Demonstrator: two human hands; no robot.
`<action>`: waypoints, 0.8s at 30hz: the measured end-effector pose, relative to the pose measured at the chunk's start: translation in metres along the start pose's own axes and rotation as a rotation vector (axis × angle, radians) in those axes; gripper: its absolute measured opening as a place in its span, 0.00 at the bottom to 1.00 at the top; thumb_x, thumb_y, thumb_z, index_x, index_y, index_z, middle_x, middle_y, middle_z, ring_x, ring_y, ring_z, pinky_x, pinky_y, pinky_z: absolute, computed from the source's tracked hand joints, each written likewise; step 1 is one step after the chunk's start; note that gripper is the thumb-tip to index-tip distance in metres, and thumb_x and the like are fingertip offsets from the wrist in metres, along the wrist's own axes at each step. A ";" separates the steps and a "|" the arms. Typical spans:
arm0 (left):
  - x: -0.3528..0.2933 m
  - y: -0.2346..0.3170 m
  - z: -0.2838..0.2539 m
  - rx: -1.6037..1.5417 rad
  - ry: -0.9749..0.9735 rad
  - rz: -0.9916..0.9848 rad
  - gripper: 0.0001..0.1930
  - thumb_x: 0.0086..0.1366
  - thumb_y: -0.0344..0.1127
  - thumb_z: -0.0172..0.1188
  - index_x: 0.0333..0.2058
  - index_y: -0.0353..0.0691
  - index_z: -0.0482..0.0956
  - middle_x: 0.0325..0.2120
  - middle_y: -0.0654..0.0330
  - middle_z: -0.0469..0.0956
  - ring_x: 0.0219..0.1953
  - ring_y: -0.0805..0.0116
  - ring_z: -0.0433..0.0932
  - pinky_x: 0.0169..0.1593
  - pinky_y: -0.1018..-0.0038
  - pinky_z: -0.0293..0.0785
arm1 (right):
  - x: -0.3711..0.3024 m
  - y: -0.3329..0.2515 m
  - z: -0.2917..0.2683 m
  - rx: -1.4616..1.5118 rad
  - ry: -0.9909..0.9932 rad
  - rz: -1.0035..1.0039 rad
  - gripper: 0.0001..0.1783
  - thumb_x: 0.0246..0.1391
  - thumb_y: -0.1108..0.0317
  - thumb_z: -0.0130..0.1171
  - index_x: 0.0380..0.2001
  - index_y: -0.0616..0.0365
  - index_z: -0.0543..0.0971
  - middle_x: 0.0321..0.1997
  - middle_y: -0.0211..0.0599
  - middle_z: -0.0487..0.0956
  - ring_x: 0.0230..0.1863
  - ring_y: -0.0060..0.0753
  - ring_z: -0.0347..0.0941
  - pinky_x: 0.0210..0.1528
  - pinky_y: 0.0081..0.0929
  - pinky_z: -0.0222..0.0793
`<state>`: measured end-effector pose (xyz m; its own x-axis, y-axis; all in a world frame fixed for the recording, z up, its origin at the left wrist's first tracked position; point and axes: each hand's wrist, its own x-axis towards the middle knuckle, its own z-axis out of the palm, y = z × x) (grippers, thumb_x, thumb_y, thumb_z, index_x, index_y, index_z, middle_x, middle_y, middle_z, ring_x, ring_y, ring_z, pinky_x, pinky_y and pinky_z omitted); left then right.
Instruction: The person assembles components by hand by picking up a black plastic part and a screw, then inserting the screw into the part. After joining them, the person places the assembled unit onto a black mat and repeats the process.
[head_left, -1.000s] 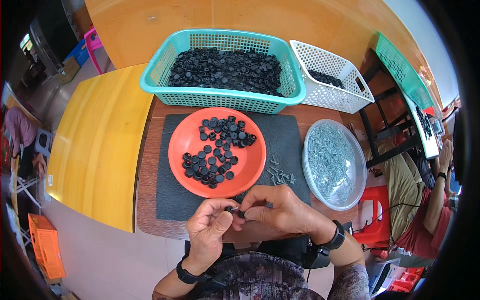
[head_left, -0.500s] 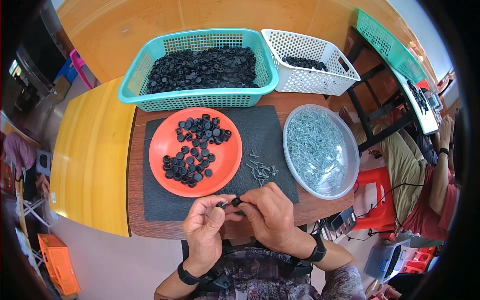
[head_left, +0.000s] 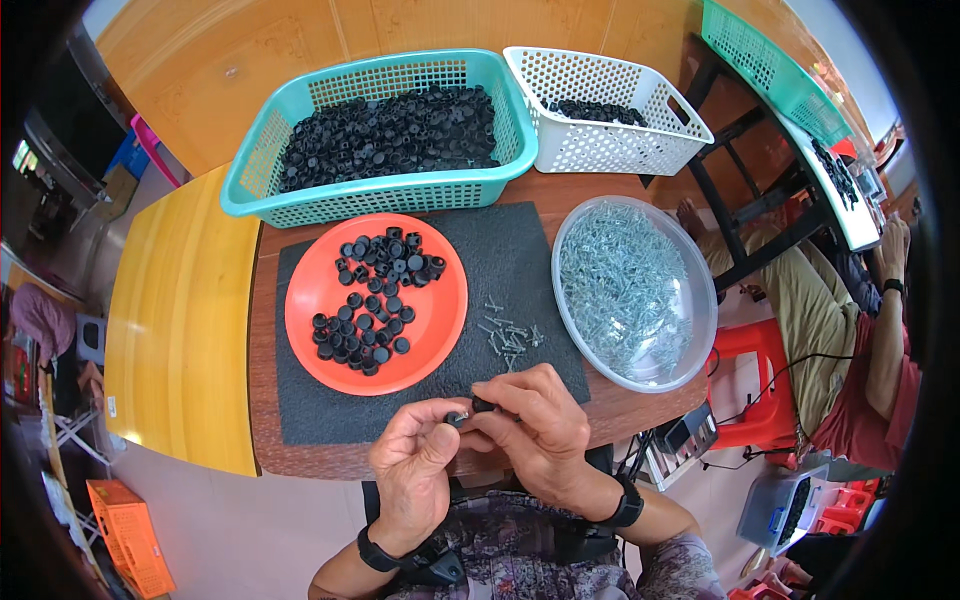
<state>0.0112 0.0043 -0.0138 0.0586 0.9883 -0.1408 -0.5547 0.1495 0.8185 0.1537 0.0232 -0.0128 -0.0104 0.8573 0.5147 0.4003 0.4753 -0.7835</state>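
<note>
Near the table's front edge, my left hand [head_left: 415,465] pinches a small black cap [head_left: 454,418] between thumb and forefinger. A bit of shiny metal, like a screw, shows at that cap. My right hand [head_left: 540,420] is closed close beside it, its fingertips on another small black cap [head_left: 482,404]. Fingers partly hide both pieces, and I cannot tell whether they touch. Beyond my hands, an orange-red plate [head_left: 430,362] holds many black caps [head_left: 372,338]. A small heap of loose screws [head_left: 512,340] lies on the dark mat [head_left: 490,235], right of the plate.
A clear round tub [head_left: 640,385] of screws stands at the right. A teal basket [head_left: 400,190] and a white basket [head_left: 620,150], both holding black parts, stand along the back. A yellow board [head_left: 180,330] adjoins at left. Another person's arm [head_left: 885,340] is at far right.
The view has shifted slightly, moving the plate and baskets left in the picture. My hands remain together, with the cap in my left hand turned a little and less of the metal showing.
</note>
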 end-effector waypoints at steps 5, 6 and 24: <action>0.001 0.003 -0.010 0.090 -0.071 0.045 0.14 0.60 0.32 0.62 0.41 0.28 0.75 0.38 0.53 0.75 0.35 0.65 0.80 0.38 0.73 0.80 | -0.003 -0.001 -0.016 0.287 -0.070 0.173 0.18 0.44 0.80 0.63 0.42 0.63 0.78 0.34 0.38 0.78 0.33 0.31 0.72 0.34 0.23 0.68; 0.001 0.004 -0.010 0.138 -0.079 0.079 0.13 0.59 0.31 0.63 0.40 0.28 0.76 0.37 0.54 0.75 0.34 0.66 0.80 0.37 0.74 0.80 | -0.004 -0.002 -0.018 0.364 -0.104 0.231 0.15 0.48 0.79 0.61 0.42 0.63 0.78 0.35 0.37 0.78 0.36 0.27 0.72 0.36 0.22 0.69; -0.007 0.005 0.003 0.315 -0.011 0.139 0.11 0.56 0.23 0.64 0.38 0.28 0.75 0.28 0.53 0.78 0.24 0.70 0.80 0.25 0.79 0.77 | -0.016 0.008 -0.018 1.322 -0.150 0.880 0.14 0.53 0.78 0.59 0.44 0.65 0.76 0.39 0.40 0.79 0.34 0.24 0.74 0.38 0.21 0.72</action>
<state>0.0107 -0.0013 -0.0068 0.0099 0.9999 -0.0110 -0.2743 0.0133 0.9615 0.1739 0.0097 -0.0213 -0.3339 0.9177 -0.2152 -0.7101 -0.3950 -0.5828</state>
